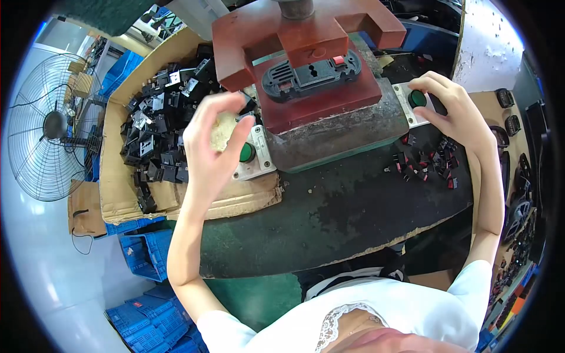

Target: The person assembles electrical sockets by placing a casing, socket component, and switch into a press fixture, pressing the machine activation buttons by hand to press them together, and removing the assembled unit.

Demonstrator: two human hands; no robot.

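Observation:
My left hand (206, 144) is raised beside the left green push button (247, 153), thumb and fingers apart, holding nothing. On the other side, my right hand (452, 107) arches over the right green push button (417, 98), with thumb and fingertips spread around it; I cannot tell whether they touch its white box. Between the hands, a long black plastic part (312, 75) with slots and a small red piece lies on the dark red block (321, 109) of a press. The red upper press plate (306, 41) hangs above it, covering part of the view.
A cardboard box (109, 176) with many black plastic pieces (156, 126) stands left. Small black-and-red switches (426, 162) lie on the dark bench (329, 206) at right. A fan (55, 125) and blue crates (147, 253) are farther left. Black parts line the right side.

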